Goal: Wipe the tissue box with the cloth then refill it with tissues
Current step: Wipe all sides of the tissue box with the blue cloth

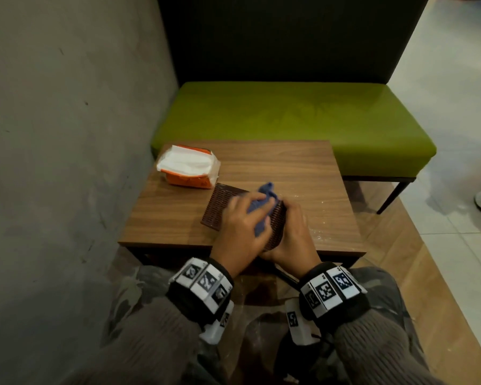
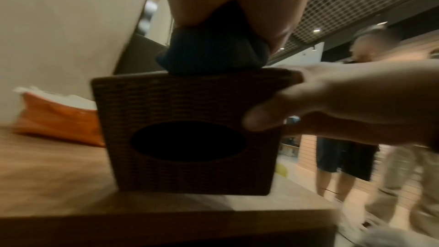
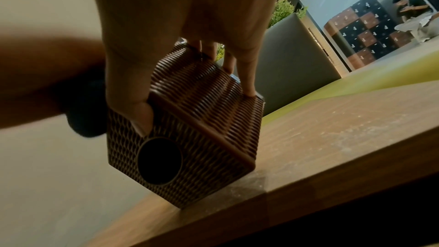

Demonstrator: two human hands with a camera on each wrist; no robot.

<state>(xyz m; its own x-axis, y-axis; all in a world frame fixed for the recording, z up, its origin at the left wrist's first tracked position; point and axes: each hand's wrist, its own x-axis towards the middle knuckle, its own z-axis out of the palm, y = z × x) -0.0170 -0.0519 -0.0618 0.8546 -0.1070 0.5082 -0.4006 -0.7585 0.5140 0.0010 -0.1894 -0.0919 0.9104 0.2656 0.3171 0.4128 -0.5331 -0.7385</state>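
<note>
- The tissue box stands on its side at the near edge of the surface, and its round opening faces you, toward 6 o'clock.
- Your right hand grips the box from its 3 o'clock side: the thumb presses the face just above the opening, and the fingers curl over the wall on top.
- Your left hand comes from 9 o'clock and pinches the blue cloth, bunched, against that top wall.
- The left hand is therefore the nearer one to the wiping. I judge the stroke can run along the wall from 6 to 12 o'clock.
- The tissue pack lies well apart at 11 o'clock of the box, with its white tissues exposed.
- The flat brown woven panel, perhaps the lid of the box, lies between the pack and the box, toward 10 o'clock.
</note>
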